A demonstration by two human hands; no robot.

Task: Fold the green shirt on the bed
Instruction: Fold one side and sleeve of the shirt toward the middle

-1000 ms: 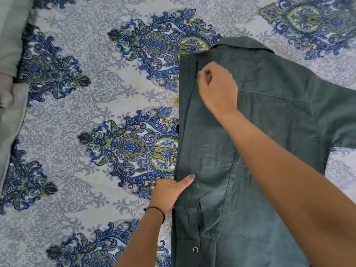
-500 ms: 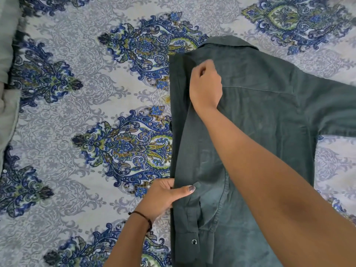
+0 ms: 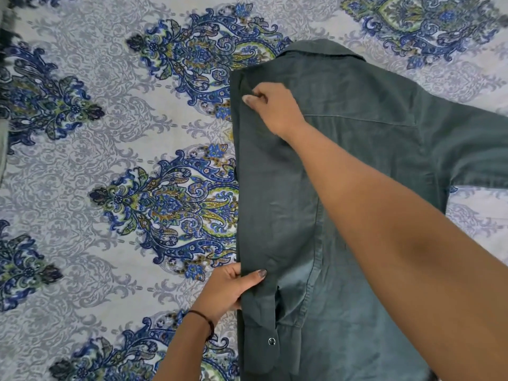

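Because the green shirt point(image 3: 371, 160) lies flat and back-up on the bed point(image 3: 110, 160), with its collar point(image 3: 316, 48) at the far end, both hands are placed along the one long crease where the shirt's left side is turned in over its back. The right hand point(image 3: 275, 108) reaches across the cloth to the top of that crease near the shoulder, its fingers point(image 3: 251, 99) curled and pinching a small tuck of fabric. The left hand point(image 3: 228, 290) takes the same edge lower down, thumb pressed on top and the other fingers tucked out of sight under the fold. Holding both ends looks meant to keep the crease straight and taut while it is set. The folded-in sleeve runs down along this edge, its cuff point(image 3: 264, 345) and metal snap point(image 3: 271, 341) lying nearest the person. The other sleeve point(image 3: 472, 149) is spread out to the right and not yet folded, so I judge the job to be about a third done. A dark band point(image 3: 203, 317) circles the left wrist. The bed is covered by a pale grey sheet printed with large blue and green paisley medallions, smooth enough to fold on, and the shirt sits on its right half. Nothing of the room shows beyond the sheet, except a sliver of greyish cloth point(image 3: 2, 138) at the left border, too little of it to identify.
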